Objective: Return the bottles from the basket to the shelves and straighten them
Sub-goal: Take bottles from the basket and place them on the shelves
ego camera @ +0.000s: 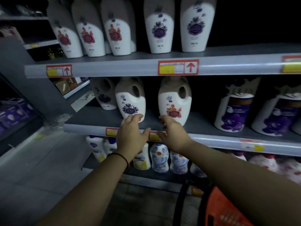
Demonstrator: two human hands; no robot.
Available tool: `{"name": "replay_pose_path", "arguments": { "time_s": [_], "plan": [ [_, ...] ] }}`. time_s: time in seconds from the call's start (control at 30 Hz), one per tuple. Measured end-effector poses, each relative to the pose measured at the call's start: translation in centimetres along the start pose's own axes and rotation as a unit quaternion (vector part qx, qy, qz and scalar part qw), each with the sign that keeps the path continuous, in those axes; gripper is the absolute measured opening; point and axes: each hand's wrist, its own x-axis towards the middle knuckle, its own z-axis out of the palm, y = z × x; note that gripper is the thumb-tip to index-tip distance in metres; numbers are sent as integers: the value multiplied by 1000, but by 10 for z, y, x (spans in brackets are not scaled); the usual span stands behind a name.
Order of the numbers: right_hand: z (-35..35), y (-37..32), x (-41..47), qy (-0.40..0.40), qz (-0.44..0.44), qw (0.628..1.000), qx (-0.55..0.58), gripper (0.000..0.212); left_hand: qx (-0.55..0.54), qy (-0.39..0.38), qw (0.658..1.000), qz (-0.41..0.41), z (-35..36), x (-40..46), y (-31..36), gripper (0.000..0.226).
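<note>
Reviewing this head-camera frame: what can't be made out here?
- Orange plastic basket: cut off by the bottom edge and hidden by the right forearm; contents unseen.
- White handled jug with purple flower label: whether the left hand touches it is unclear.
- White handled jug with red flower label: right hand covers its base.
- Label text: blurred, unreadable.

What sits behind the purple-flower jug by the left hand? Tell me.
Behind the purple-flower jug, to its left, stands another handled jug with a purple flower, deeper on the middle shelf. Directly behind it, the jug itself and darkness hide anything else.
</note>
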Motion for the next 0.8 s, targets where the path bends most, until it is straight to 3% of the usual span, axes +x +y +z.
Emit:
{"name": "replay_pose_path", "arguments": {
  "time_s": [0.23,0.37,0.5,0.67,0.8],
  "plan": [
    [-79,73,-153,-34,15,989,-143,41,-14,-169,975,146,33,-109,87,40],
    [-104,134,-231,-132,52,959,-244,49,-24,-258,945,201,90,-165,150,36],
    [-112,191,-290,-272,108,903,-314,52,-40,-338,925,167,157,-223,192,38],
    [-101,255,-337,-374,176,847,-334,47,-107,-467,877,24,236,-285,204,24],
    [-84,299,-355,-446,256,808,-286,72,-67,-541,838,-1,283,-314,198,17]
  ]
}}
